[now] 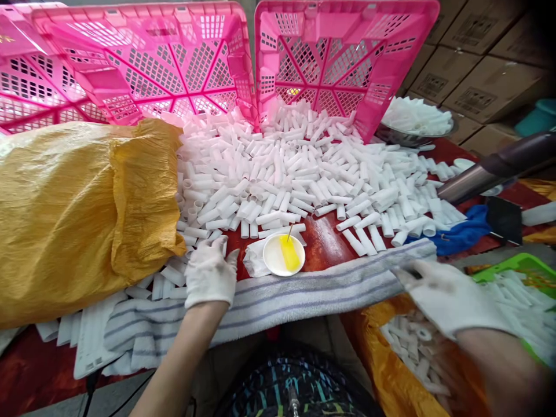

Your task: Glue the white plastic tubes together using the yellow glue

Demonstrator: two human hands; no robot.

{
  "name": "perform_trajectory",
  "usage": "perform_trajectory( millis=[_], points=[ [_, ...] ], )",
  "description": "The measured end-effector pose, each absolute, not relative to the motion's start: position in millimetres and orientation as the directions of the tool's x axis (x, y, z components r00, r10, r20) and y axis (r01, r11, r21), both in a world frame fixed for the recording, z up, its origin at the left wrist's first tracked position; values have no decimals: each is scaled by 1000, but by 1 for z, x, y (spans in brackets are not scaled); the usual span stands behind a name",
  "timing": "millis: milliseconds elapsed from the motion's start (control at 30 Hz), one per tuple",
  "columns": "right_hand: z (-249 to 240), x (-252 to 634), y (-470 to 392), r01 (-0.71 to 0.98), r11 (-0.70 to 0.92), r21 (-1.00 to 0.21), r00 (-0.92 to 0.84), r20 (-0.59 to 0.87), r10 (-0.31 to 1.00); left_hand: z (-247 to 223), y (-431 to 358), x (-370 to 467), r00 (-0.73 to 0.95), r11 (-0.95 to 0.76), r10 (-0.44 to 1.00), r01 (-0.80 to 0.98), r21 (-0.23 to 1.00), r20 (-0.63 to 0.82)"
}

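Note:
My left hand point(210, 272), in a white glove, is at the near edge of a large pile of short white plastic tubes point(295, 156). Its fingers are curled around one white tube point(225, 247), partly hidden by the glove. To its right sits a small white bowl point(272, 253) holding a yellow block point(289, 253) with a thin stick standing up. Over by the right end of a grey striped towel point(304, 289) is my gloved right hand point(452, 295), slightly blurred. Its fingers point left, a little apart, with nothing visible between them.
Pink crates point(321, 58) stand on their sides behind the pile. A yellow woven sack point(65, 214) lies left. Another open sack point(377, 347) with tubes hangs below my right hand, beside a green basket point(516, 263). A metal pole point(473, 180), blue cloth point(464, 231) and cartons point(473, 87) are right.

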State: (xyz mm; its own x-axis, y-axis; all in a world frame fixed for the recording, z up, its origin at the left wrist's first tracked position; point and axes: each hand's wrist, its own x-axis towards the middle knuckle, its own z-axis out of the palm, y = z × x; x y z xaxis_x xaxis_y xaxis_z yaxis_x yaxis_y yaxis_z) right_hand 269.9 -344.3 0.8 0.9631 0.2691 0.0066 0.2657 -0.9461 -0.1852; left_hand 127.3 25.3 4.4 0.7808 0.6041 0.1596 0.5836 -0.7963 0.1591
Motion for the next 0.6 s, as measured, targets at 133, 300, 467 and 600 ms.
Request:
perform_trajectory(
  millis=[133,300,467,600],
  points=[
    [-23,293,-276,350,-937,-7,937,9,350,-11,46,134,787,-788,616,615,32,42],
    [-47,291,-246,394,-895,-210,918,54,392,-23,41,141,817,-818,575,575,13,39],
    [-37,266,-240,275,-576,-769,860,-71,505,-18,58,135,906,-909,401,375,180,139],
    [-26,263,-213,23,-312,-950,743,-193,641,-19,74,135,968,-975,223,219,49,117]
  ],
)
